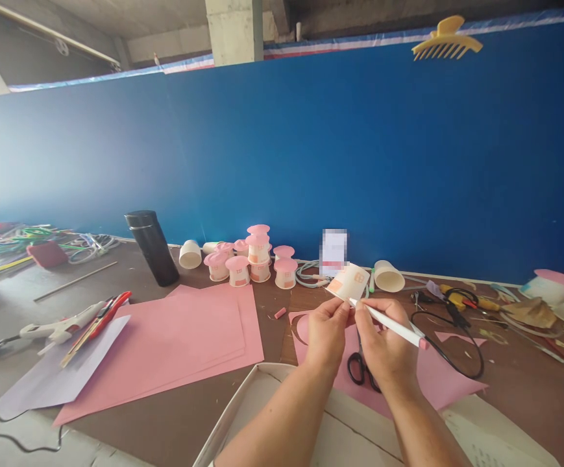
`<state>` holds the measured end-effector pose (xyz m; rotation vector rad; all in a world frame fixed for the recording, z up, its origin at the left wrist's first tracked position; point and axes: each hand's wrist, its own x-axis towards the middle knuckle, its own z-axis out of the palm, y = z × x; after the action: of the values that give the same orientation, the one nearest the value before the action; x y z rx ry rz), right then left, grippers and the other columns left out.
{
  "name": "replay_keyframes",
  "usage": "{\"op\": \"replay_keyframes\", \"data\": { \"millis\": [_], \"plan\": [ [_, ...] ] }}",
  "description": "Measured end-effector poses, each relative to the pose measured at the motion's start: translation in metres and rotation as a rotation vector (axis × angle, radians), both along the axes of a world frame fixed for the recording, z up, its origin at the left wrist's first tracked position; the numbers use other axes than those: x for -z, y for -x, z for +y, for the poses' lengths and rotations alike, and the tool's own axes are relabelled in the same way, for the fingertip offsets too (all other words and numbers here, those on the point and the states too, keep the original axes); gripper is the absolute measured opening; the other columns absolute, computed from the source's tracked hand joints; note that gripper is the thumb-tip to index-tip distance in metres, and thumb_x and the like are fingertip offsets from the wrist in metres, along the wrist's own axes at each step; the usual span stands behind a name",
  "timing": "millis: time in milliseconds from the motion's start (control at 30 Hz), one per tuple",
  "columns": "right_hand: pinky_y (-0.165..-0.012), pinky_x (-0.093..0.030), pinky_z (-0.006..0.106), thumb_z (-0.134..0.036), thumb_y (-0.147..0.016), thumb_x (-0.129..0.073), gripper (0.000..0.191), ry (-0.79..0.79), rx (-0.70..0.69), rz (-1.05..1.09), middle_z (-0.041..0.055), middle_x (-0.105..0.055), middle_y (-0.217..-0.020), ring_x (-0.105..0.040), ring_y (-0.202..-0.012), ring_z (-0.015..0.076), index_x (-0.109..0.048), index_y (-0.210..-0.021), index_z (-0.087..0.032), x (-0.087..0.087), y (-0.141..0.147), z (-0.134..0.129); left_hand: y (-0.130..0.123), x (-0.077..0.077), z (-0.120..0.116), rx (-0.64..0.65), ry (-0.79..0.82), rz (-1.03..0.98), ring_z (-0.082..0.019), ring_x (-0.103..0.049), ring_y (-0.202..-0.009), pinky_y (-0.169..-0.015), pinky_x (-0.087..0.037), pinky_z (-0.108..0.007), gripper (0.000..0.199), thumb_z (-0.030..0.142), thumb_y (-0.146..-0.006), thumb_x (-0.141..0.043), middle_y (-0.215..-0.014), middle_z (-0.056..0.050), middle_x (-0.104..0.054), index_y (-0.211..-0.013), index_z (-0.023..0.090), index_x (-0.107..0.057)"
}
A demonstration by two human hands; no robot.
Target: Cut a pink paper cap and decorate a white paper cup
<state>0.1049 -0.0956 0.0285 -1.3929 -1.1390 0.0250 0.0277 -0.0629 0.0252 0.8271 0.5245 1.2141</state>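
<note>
A small white paper cup (pixel 352 283) with an orange printed or drawn pattern hangs tilted in front of me. My left hand (pixel 328 331) pinches its lower edge between thumb and fingers. My right hand (pixel 386 344) is closed around a white marker pen (pixel 398 326) with a pink end, its other end pointing at the cup's rim. Whether the tip touches the cup I cannot make out. Beneath my hands lie black-handled scissors (pixel 357 370) on cut pink paper (pixel 437 373). Another white cup (pixel 389 277) rests on its side just beyond.
Several cups with pink paper tops (pixel 258 256) stand near the blue partition (pixel 262 143). A black bottle (pixel 152 248), pink sheets (pixel 179 337), a red utility knife (pixel 109 314) and a glue gun (pixel 62 324) lie leftward. A white box lid (pixel 233 415) sits below my arms; cables (pixel 471 350) trail rightward.
</note>
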Motion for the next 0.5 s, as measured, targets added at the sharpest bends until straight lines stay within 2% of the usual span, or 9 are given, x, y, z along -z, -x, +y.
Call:
{"op": "replay_keyframes", "data": {
  "millis": [500],
  "plan": [
    [-0.056, -0.047, 0.025, -0.035, -0.077, -0.058, 0.016, 0.021, 0.024, -0.005, 0.0034, -0.063, -0.073, -0.06, -0.065, 0.0156, -0.058, -0.078, -0.019, -0.0023, 0.0009, -0.0008, -0.0005, 0.0001, -0.0001, -0.014, 0.003, -0.005, -0.017, -0.062, -0.072, -0.079, -0.048, -0.033, 0.023, 0.032, -0.069, -0.07, -0.072, -0.006, -0.066, -0.078, 0.011, -0.072]
  ]
}}
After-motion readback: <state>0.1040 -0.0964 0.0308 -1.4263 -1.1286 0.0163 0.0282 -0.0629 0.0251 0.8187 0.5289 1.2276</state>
